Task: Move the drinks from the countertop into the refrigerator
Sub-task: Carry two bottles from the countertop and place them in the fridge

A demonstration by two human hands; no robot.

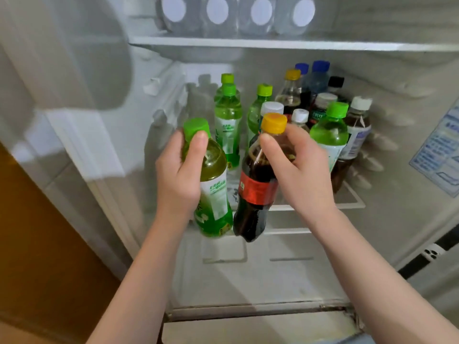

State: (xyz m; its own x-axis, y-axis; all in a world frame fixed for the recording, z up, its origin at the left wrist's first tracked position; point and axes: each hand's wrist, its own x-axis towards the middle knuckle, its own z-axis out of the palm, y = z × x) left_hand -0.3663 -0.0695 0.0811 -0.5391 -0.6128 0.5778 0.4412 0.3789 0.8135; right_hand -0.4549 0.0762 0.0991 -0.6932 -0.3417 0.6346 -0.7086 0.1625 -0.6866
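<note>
One wide-angle camera sits on the person's head. It faces forward and down into the open refrigerator (409,78) and is very near to it. The lower shelf (352,204) fills the middle and the upper shelf (273,43) lies at the far top. The left hand (178,175) and right hand (303,170) reach in from the near edge.
</note>
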